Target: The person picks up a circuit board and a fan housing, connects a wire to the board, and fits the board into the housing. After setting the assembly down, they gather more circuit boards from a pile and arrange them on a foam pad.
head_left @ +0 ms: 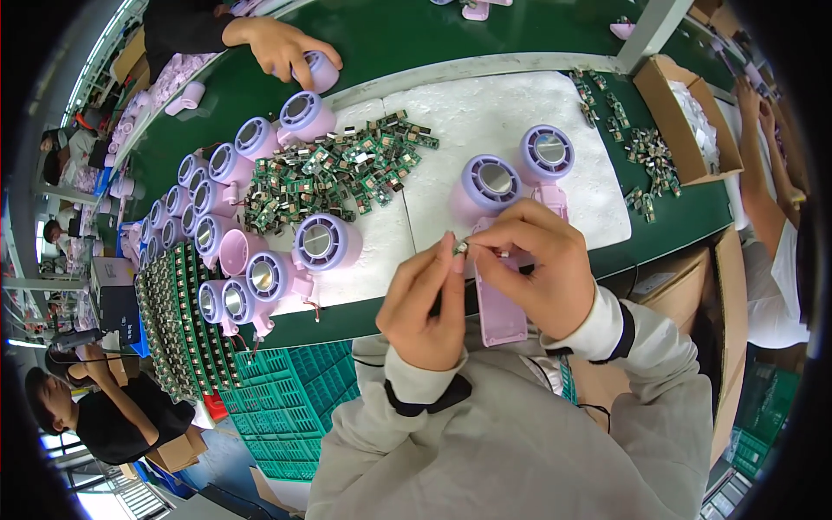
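Note:
Over the table's near edge, my left hand [425, 303] is closed, pinching a small green circuit board [460, 248] between thumb and fingertips. My right hand [546, 269] meets it from the other side, its thumb and index finger pinched at the board's edge. Under the right hand lies a long pink handle shell [501, 316], partly covered by the fingers. Just beyond the hands sit two round purple-and-pink fan heads, one nearer [494, 179] and one farther right [548, 151]. Whether the handle shell joins the nearer head is hidden.
A pile of circuit boards [334, 173] covers part of the white foam sheet [485, 108]. Several fan heads [325, 243] stand left, beside stacked board panels [186, 321]. A cardboard box [689, 121] sits at right. A co-worker's hand [282, 52] grips another fan head.

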Tool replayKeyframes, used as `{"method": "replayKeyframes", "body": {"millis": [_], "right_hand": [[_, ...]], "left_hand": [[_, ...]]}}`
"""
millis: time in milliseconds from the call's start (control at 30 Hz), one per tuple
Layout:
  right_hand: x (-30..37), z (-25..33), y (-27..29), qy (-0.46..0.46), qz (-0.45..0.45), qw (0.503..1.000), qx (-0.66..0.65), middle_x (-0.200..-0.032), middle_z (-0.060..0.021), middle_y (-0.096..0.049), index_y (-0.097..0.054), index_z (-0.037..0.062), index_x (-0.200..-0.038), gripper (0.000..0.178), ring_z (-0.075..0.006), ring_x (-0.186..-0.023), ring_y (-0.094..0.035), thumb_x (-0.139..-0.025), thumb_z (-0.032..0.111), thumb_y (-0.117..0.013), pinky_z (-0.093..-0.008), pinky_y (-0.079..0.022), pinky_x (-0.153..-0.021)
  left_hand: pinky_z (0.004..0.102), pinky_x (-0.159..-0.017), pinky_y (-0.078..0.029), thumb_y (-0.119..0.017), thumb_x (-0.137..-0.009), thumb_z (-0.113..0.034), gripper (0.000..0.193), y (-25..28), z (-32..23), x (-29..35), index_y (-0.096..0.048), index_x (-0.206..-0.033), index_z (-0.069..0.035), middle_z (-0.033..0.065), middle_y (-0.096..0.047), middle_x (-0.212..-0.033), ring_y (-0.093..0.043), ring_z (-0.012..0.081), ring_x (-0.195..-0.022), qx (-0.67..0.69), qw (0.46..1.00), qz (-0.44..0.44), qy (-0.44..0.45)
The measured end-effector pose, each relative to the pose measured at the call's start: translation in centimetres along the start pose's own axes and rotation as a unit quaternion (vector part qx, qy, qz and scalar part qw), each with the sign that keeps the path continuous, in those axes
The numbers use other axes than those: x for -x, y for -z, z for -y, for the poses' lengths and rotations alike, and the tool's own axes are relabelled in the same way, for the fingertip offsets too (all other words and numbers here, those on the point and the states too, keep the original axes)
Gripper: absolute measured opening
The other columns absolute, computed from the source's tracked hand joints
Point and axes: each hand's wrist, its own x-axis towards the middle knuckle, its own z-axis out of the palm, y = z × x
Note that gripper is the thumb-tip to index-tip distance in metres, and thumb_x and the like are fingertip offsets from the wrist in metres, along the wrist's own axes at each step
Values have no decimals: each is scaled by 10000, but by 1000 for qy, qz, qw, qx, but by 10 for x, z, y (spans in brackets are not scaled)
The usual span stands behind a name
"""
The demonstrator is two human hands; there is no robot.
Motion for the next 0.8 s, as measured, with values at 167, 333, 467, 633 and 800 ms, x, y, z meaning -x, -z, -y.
{"method": "replayKeyframes", "body": {"millis": [167, 333, 467, 633, 800], "right_hand": [[5, 5, -2, -110, -13, 991, -70, -888, -67, -660, -745, 3, -1014, 172, -154, -749, -627, -846, 5, -783, -287, -505, -664], [-1, 3, 2, -92, 8, 992, -82, -872, -55, -679, -755, 11, -1043, 201, -144, -768, -639, -845, 4, -785, -275, -503, -687], [-14, 8, 17, -128, 78, 982, -111, -891, -55, -711, -762, 25, -1081, 234, -138, -784, -648, -849, -9, -775, -272, -505, -731], [-15, -7, 24, -158, 112, 974, -119, -910, -54, -735, -779, 51, -1093, 257, -154, -826, -662, -844, -13, -785, -293, -507, -774], [-17, -14, 21, -27, 104, 990, -91, -913, -52, -728, -800, 73, -1074, 251, -188, -838, -649, -832, 10, -808, -327, -503, -778]], "left_hand": [[280, -796, -582, -699, -924, 92, 418, -12, -6, -1, -689, -1330, -7, 197, -705, -1096, -733, 250, -975, -47, 996, -44, -65], [250, -770, -568, -695, -944, 69, 369, -5, -2, -7, -693, -1309, 12, 160, -709, -1103, -721, 178, -951, -6, 999, -26, -30], [236, -777, -560, -683, -966, 55, 332, 6, 7, -11, -690, -1297, 25, 137, -709, -1132, -707, 134, -954, 178, 975, 13, 130], [226, -799, -551, -673, -982, 45, 320, 7, 10, -11, -686, -1300, 19, 119, -706, -1154, -698, 116, -955, 254, 953, 13, 163], [218, -798, -547, -664, -981, 60, 332, 4, 8, -14, -681, -1310, 15, 118, -704, -1153, -692, 112, -948, 260, 954, 23, 148]]}}
